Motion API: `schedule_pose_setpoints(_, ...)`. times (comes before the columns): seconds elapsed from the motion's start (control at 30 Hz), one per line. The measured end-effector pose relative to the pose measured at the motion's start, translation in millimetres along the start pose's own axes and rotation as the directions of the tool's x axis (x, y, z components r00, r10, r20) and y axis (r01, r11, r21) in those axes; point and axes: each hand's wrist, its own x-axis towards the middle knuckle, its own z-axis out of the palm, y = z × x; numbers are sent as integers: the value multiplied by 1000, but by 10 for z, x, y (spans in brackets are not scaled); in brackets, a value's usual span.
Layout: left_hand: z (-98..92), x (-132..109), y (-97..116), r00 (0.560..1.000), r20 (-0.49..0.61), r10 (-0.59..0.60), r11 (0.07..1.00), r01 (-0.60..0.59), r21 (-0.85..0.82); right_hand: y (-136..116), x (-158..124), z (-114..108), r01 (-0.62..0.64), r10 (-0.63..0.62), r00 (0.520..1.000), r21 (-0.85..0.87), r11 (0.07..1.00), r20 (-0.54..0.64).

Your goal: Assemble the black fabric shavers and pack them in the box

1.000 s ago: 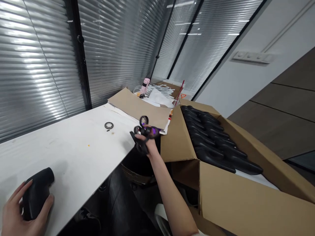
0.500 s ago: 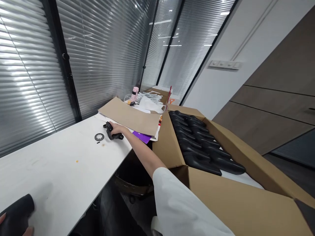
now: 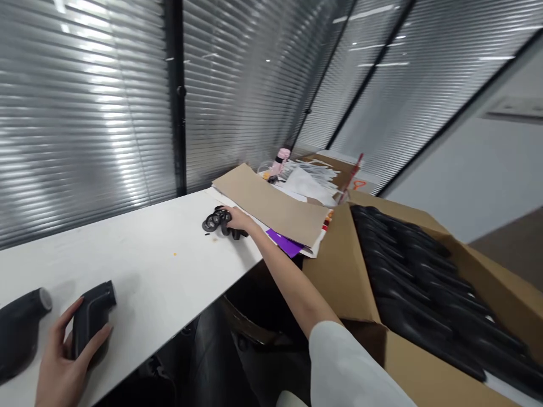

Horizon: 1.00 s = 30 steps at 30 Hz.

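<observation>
At the lower left of the table, my left hand (image 3: 63, 362) is wrapped round a black, angled housing (image 3: 91, 316) shaped like a bent handle. A second black housing (image 3: 19, 333) with a pale round end lies just left of it. My arm stretches far across the table, and my right hand (image 3: 238, 219) closes on black plastic parts (image 3: 233, 232); their exact kind is blurred. Against them lies a dark notched ring (image 3: 210, 223), partly covered. Beside the ring is a tiny black piece (image 3: 207, 234).
An open cardboard box (image 3: 339, 277) at right holds rows of black housings (image 3: 407, 288). Brown cardboard (image 3: 271, 206) lies over a purple sheet (image 3: 284, 243) at the table's far end. Behind are a pink bottle (image 3: 280, 161) and white strips (image 3: 314, 172).
My view has swung left, bringing my left hand and both housings further into sight. The black parts in my right hand have come over to the notched ring, which lay apart before.
</observation>
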Motion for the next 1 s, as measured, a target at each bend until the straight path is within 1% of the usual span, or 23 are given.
schedule_pose_setpoints(0.07, -25, -29, 53, 998, -17, -65, 995, 63, -81, 46, 20, -29, -2, 3, 1000, -38, 999, 20)
schedule_pose_setpoints(0.13, -53, -35, 58, 992, 10, -126, 965, 125, -231, 100, 20, -52, -17, 20, 999, -80, 997, 28)
schedule_pose_setpoints(0.2, -76, -24, 18, 986, 39, -165, 926, 168, -337, 155, -1, -58, -36, 38, 999, -109, 993, 19)
schedule_pose_setpoints(0.3, -76, -14, -31, 985, 26, -172, 899, 168, -405, 217, -59, -39, -52, 50, 999, -126, 991, -18)
schedule_pose_setpoints(0.37, -50, -31, 2, 984, 22, -178, 884, 169, -436, 225, -104, -25, -47, 39, 997, -126, 991, -59)
schedule_pose_setpoints(0.43, -18, -65, 91, 982, 5, -191, 857, 169, -486, 199, -144, -23, -30, 17, 994, -119, 992, -107)
schedule_pose_setpoints(0.53, 19, -112, 244, 965, -31, -260, 797, 196, -571, 108, -178, -29, 14, -29, 985, -91, 996, -168)
schedule_pose_setpoints(0.57, 26, -120, 280, 960, -21, -278, 775, 211, -595, 70, -181, -26, 35, -48, 982, -76, 997, -183)
schedule_pose_setpoints(0.63, 32, -126, 320, 960, 5, -279, 731, 216, -647, -6, -182, 3, 78, -84, 976, -37, 996, -201)
schedule_pose_setpoints(0.73, 32, -129, 336, 961, 24, -276, 638, 202, -743, -112, -177, 120, 118, -111, 977, 29, 993, -185)
schedule_pose_setpoints(0.8, 31, -135, 344, 950, 28, -312, 562, 208, -801, -173, -170, 231, 108, -98, 984, 62, 992, -147)
schedule_pose_setpoints(0.87, 30, -138, 346, 941, 54, -334, 507, 227, -832, -217, -148, 336, 71, -62, 993, 83, 994, -105)
schedule_pose_setpoints(0.93, 31, -129, 323, 945, 75, -318, 485, 230, -844, -239, -101, 406, 18, -10, 997, 102, 995, -72)
schedule_pose_setpoints(1.0, 36, -103, 268, 958, 85, -275, 481, 214, -850, -237, -30, 423, -36, 44, 998, 133, 990, -54)
